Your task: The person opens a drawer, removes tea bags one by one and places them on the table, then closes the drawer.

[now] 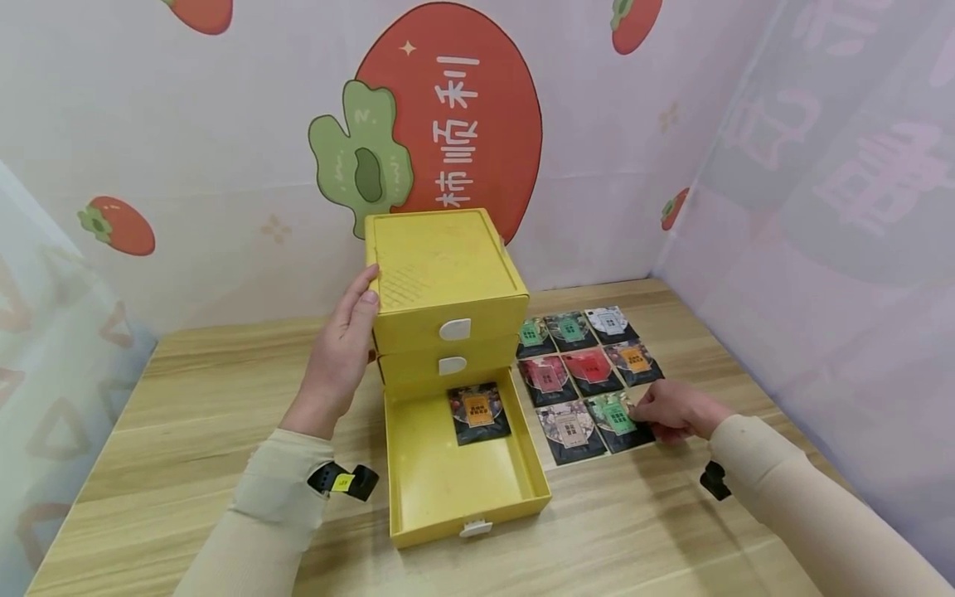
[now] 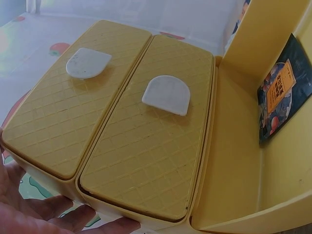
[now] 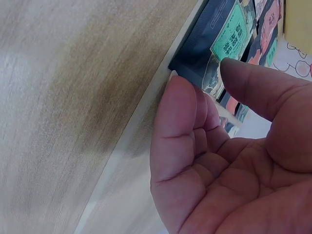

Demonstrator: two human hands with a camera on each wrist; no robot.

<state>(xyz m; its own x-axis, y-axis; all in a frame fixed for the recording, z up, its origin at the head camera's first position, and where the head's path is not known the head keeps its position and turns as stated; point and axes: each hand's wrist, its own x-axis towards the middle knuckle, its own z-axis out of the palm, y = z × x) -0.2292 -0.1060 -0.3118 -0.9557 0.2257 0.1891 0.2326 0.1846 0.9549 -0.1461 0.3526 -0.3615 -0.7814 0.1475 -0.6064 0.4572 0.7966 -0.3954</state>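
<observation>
A yellow drawer cabinet (image 1: 448,257) stands in the middle, its bottom drawer (image 1: 448,497) pulled out. My left hand (image 1: 339,348) rests against the cabinet's left side, fingers spread along the wall and thumb near the top edge. Inside the drawer lies a black sachet with an orange label (image 1: 479,413). To the right, my right hand (image 1: 679,410) is at the near right corner of a black sachet with a green label (image 1: 618,419). In the right wrist view the thumb (image 3: 243,78) overlaps that sachet's face, and the index fingertip meets its corner.
Several more sachets lie in rows right of the cabinet, among them a red one (image 1: 592,371), a beige one (image 1: 570,431) and a white one (image 1: 610,323). Two upper drawers are closed, with white tabs (image 1: 453,330). A printed backdrop (image 1: 246,166) stands behind the wooden table (image 1: 194,431).
</observation>
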